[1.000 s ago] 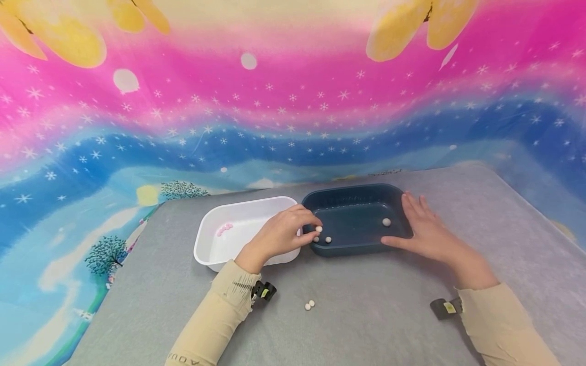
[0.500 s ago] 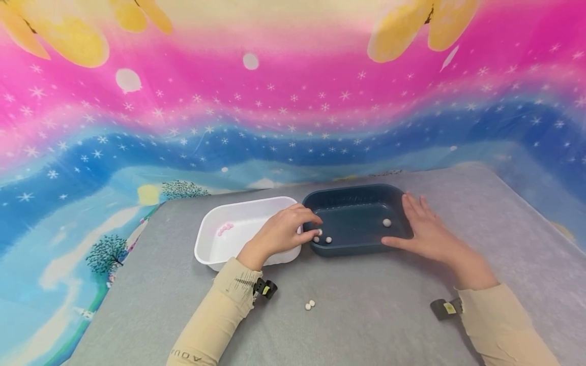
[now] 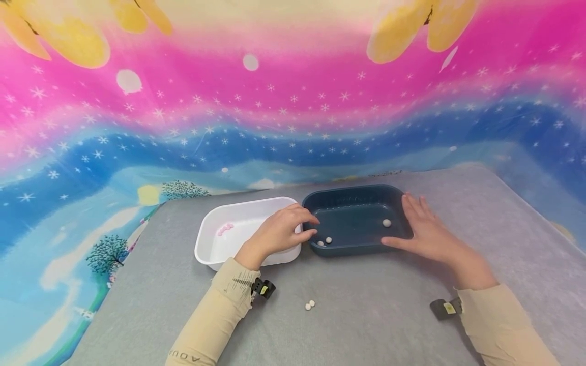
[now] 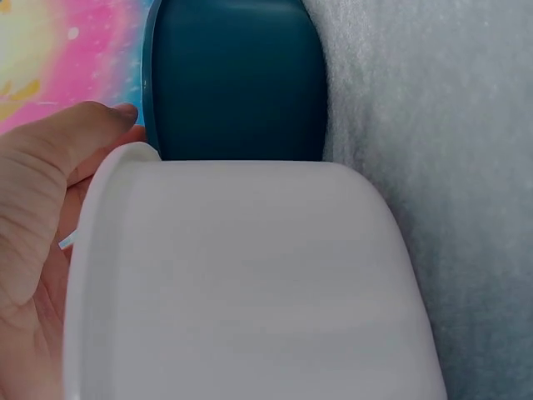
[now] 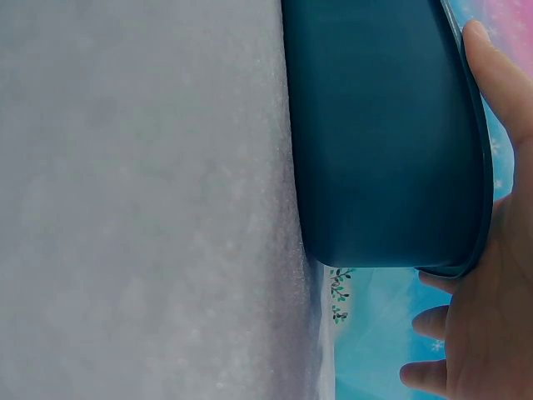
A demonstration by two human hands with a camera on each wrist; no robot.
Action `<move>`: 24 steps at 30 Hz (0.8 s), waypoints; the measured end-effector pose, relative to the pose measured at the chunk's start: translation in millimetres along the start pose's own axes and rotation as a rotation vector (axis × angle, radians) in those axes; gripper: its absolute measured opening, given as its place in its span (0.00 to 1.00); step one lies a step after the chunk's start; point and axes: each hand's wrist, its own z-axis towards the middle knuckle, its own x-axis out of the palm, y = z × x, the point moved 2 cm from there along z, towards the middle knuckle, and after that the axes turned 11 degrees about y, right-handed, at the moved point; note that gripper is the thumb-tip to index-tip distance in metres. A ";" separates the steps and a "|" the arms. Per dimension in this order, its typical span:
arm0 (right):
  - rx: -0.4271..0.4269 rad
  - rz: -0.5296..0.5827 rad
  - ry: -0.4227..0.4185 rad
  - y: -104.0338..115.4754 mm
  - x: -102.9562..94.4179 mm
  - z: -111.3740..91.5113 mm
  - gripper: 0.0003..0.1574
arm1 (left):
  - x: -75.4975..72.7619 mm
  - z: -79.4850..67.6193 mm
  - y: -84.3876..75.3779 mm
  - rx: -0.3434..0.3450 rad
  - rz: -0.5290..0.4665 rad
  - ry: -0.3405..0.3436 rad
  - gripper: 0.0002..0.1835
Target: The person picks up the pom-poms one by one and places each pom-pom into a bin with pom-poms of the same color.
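Observation:
My left hand (image 3: 278,230) hovers where the white tub (image 3: 201,239) meets the dark blue tub (image 3: 352,250). Its thumb and fingers are parted, and I see nothing between them. Below the fingertips, small white balls (image 3: 328,240) lie in the near left corner of the dark tub. A larger white ball (image 3: 386,223) lies toward that tub's right end. With fingers spread, my right hand (image 3: 432,236) rests on the dark tub's right rim, thumb along the near edge. From the right wrist view, the dark tub's outer wall (image 5: 387,150) hides its inside.
Pink beads (image 3: 225,229) sit in the left part of the white tub. Two small white balls (image 3: 310,305) lie on the grey cloth (image 3: 366,315) in front of the tubs. A printed backdrop (image 3: 293,101) hangs behind the table.
The white ball between my left thumb and finger has been let go into the dark tub's near left corner. The left fingers have parted slightly. My right hand stays put.

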 end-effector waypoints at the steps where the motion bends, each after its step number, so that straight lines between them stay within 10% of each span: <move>1: 0.000 -0.001 0.001 0.2 0.1 -0.2 0.78 | 0.1 -0.4 0.4 0.001 -0.001 -0.002 0.12; 24: -0.007 -0.010 0.001 1.4 0.4 1.1 0.79 | -4.3 -8.6 -0.8 0.022 0.029 -0.012 0.11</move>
